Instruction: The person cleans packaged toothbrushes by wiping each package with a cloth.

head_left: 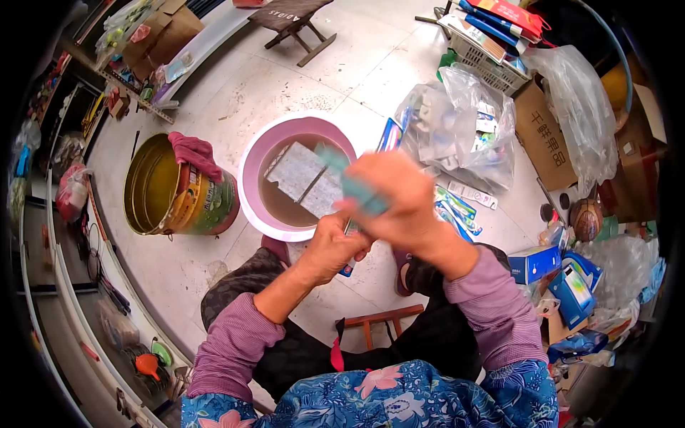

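Note:
My right hand (399,203), smeared by motion, is wrapped round a teal cloth (365,196) in front of the basin. Just left of it and lower, my left hand (332,246) is closed, thumb and fingers pinched together on something mostly hidden. A small blue-and-white piece (347,270) shows below its fingers; whether the hand holds it I cannot tell. Beyond both hands stands a pink basin (251,167) with a white rim and murky water. Pale grey rectangular panels (296,171) lie in that water, partly covered by the cloth and my right hand.
Left of the basin stands a yellow-green bucket (214,207) with a pink cloth (195,155) over its rim. Plastic bags of packages (457,128) and toothbrush packs (457,214) lie to the right. A folding stool (292,18) is at the back, shelves (71,285) at left.

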`<control>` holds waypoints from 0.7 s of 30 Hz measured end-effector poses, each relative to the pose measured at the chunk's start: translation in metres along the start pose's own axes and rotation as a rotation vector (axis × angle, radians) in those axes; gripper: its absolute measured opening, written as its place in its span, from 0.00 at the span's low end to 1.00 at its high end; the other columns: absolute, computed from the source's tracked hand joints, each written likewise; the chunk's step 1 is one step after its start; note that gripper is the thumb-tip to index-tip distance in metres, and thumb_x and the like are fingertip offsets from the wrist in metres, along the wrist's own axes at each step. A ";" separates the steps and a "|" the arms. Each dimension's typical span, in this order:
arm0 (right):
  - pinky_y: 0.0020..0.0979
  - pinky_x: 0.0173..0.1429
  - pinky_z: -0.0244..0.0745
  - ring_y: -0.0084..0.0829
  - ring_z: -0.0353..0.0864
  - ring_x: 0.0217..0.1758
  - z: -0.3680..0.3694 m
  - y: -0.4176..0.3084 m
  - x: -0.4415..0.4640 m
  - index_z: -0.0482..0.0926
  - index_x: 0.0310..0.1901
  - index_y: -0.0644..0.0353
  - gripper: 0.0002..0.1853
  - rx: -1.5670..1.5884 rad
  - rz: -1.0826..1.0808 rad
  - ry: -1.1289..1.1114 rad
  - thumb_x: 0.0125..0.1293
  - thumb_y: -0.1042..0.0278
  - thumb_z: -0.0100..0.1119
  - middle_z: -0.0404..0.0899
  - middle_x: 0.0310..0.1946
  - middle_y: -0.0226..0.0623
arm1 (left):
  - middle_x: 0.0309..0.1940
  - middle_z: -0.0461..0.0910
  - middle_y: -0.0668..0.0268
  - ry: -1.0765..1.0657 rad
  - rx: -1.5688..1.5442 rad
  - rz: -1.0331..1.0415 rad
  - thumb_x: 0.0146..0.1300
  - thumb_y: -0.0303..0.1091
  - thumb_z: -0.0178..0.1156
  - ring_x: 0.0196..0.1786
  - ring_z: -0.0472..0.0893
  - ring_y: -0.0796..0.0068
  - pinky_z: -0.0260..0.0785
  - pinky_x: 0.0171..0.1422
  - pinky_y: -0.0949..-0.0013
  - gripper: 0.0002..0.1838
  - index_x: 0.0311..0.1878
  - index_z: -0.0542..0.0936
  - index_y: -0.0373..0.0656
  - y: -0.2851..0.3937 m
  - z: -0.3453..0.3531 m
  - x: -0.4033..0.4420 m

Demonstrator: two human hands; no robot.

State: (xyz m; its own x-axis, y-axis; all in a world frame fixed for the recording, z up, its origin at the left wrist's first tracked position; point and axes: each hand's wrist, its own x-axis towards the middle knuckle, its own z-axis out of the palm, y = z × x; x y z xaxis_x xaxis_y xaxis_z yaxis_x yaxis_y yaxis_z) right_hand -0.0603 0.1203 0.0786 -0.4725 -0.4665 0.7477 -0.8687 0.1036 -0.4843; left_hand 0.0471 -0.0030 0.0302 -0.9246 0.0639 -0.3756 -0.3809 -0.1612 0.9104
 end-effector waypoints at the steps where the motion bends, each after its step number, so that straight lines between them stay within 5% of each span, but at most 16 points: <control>1: 0.36 0.32 0.73 0.38 0.78 0.32 0.006 -0.004 -0.013 0.77 0.36 0.53 0.17 -0.189 0.002 -0.289 0.38 0.72 0.65 0.75 0.30 0.33 | 0.24 0.76 0.67 0.027 0.103 0.021 0.60 0.34 0.63 0.24 0.73 0.82 0.64 0.25 0.77 0.10 0.35 0.78 0.35 -0.003 0.000 -0.002; 8: 0.38 0.30 0.71 0.41 0.78 0.31 0.005 0.085 0.012 0.79 0.33 0.55 0.11 -0.330 0.164 0.119 0.42 0.73 0.63 0.76 0.26 0.38 | 0.22 0.73 0.69 -0.021 0.047 -0.011 0.64 0.30 0.59 0.23 0.72 0.83 0.66 0.25 0.76 0.08 0.38 0.77 0.34 0.004 0.012 -0.012; 10: 0.38 0.33 0.72 0.43 0.78 0.30 0.006 0.083 0.013 0.80 0.32 0.57 0.10 -0.079 0.328 0.204 0.45 0.72 0.63 0.76 0.25 0.40 | 0.21 0.73 0.70 -0.026 0.084 0.009 0.63 0.31 0.60 0.22 0.72 0.83 0.66 0.25 0.76 0.08 0.38 0.77 0.34 0.001 0.008 -0.007; 16: 0.35 0.35 0.72 0.42 0.78 0.31 0.019 0.012 -0.001 0.80 0.34 0.60 0.13 -0.115 0.133 -0.076 0.42 0.80 0.62 0.74 0.25 0.41 | 0.18 0.73 0.69 0.022 0.123 -0.004 0.62 0.33 0.59 0.19 0.71 0.82 0.64 0.24 0.75 0.09 0.35 0.75 0.35 0.001 0.006 -0.008; 21: 0.36 0.34 0.74 0.42 0.79 0.30 0.009 0.075 0.000 0.81 0.35 0.56 0.11 -0.192 0.267 -0.011 0.46 0.76 0.63 0.77 0.27 0.44 | 0.19 0.74 0.67 -0.039 -0.055 -0.012 0.65 0.33 0.56 0.21 0.73 0.81 0.65 0.25 0.75 0.09 0.36 0.76 0.35 0.004 0.016 -0.020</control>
State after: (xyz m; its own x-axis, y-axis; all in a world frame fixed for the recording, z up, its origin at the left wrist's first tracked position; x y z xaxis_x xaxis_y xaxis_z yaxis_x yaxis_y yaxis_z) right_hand -0.1236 0.1199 0.0380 -0.6866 -0.4098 0.6006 -0.7271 0.3870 -0.5671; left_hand 0.0639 0.0105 0.0442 -0.9199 0.1046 -0.3779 -0.3919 -0.2138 0.8948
